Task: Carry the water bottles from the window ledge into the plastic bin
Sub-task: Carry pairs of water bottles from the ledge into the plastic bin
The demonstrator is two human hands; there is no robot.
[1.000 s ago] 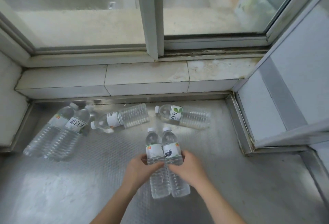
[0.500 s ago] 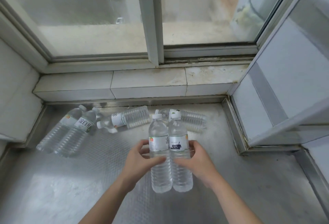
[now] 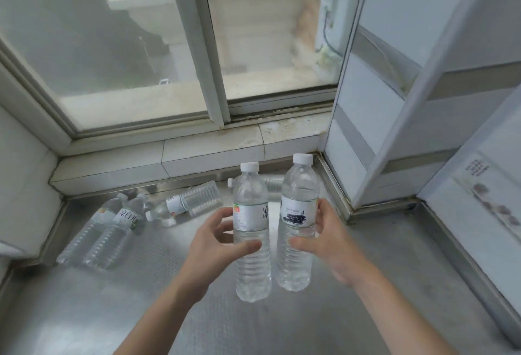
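Note:
Two clear water bottles with white caps are held upright above the metal ledge. My left hand grips the left bottle around its label. My right hand grips the right bottle, whose label has a dark print. Behind them several more bottles lie on their sides: a pair at the far left, one in the middle, and one mostly hidden behind the held bottles. No plastic bin is in view.
A tiled step and a sliding window close the far side. White wall panels stand at the right and a white wall at the left. A metal rim edges the ledge on the right.
Both hands have lifted the two bottles off the ledge and raised them upright. The bottles have come slightly apart, one in each hand. The view has tilted up toward the window.

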